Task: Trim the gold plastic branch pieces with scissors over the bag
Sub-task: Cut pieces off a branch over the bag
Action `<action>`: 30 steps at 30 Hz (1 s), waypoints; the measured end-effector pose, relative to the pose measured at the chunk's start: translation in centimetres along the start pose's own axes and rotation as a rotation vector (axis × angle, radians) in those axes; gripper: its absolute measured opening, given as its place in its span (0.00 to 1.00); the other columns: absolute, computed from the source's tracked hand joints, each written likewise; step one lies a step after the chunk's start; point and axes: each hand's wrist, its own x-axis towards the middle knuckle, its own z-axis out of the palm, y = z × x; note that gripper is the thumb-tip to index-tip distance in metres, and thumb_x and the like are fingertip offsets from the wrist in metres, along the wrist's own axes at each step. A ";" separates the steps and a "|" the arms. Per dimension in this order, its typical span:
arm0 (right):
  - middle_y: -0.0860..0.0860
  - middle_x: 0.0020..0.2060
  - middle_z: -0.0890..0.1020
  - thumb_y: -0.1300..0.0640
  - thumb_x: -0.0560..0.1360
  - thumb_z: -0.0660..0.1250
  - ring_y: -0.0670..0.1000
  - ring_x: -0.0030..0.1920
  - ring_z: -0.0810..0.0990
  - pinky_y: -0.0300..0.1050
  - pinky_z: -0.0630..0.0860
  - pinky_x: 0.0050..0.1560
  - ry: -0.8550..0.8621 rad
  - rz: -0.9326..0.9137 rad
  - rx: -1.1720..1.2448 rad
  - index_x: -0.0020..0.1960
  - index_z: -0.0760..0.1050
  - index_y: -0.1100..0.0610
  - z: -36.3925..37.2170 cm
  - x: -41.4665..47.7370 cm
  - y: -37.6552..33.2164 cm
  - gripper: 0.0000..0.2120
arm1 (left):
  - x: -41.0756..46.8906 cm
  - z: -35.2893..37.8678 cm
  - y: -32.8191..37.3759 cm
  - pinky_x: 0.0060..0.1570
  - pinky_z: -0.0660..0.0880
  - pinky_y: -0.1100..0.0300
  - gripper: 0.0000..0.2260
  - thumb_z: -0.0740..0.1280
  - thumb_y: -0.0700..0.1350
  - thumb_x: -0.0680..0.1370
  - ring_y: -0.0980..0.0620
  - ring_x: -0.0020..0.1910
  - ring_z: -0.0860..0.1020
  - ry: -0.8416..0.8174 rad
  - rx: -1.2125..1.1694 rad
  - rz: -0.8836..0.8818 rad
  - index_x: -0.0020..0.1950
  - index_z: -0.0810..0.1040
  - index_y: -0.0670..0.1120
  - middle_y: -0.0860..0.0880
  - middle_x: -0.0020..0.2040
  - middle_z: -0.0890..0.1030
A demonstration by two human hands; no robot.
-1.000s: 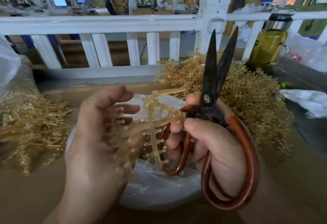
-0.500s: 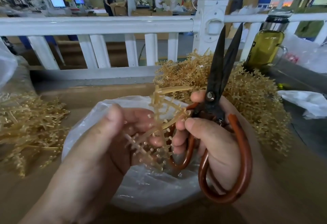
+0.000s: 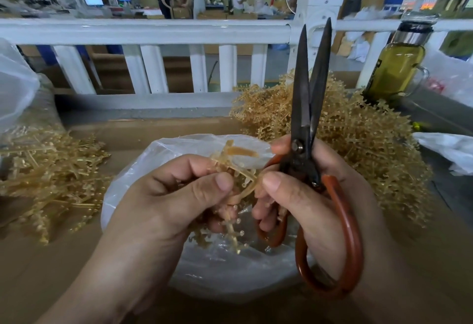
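My left hand [image 3: 163,203]: fingers curled round the gold branch piece [image 3: 231,167], thumb pressed down on its stems
My right hand [image 3: 314,195]: closed round the scissors [image 3: 303,108], fingers through the smaller red-brown loop, the larger loop curving down past my palm; my thumb tip lies just beside the end of the branch's stem, and I cannot tell whether it touches
Scissors: dark blades pointing up and away from me, tips parted only a little, nothing between them
Gold branch piece: held between my two hands, directly above the bag [image 3: 204,280]; a flat amber stub sticks up from its top towards the scissors' pivot, and small knobbed twigs hang out below my left fingers
Bag: whitish clear plastic, lying on the brown cardboard surface [image 3: 46,272] under both hands
Right pile [image 3: 363,139]: a tall heap of gold branches behind my right hand, reaching back to the railing [image 3: 153,31]
Left pile [image 3: 48,172]: a lower, flatter heap of gold sticks, apart from the bag
Bottle [image 3: 394,67]: glass with yellow-green liquid and a dark cap, upright at the far right, just beyond the right pile
Railing: white, running across the far edge of the surface
Beyond the railing: people standing at tables, two lit screens
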 end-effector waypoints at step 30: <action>0.55 0.40 0.85 0.53 0.66 0.75 0.54 0.36 0.84 0.42 0.79 0.34 -0.073 0.184 0.105 0.54 0.81 0.53 -0.3 0.7 0.6 0.17 | -0.1 0.7 0.0 0.24 0.71 0.64 0.07 0.76 0.52 0.70 0.54 0.29 0.79 -0.039 -0.091 -0.084 0.38 0.83 0.49 0.45 0.36 0.83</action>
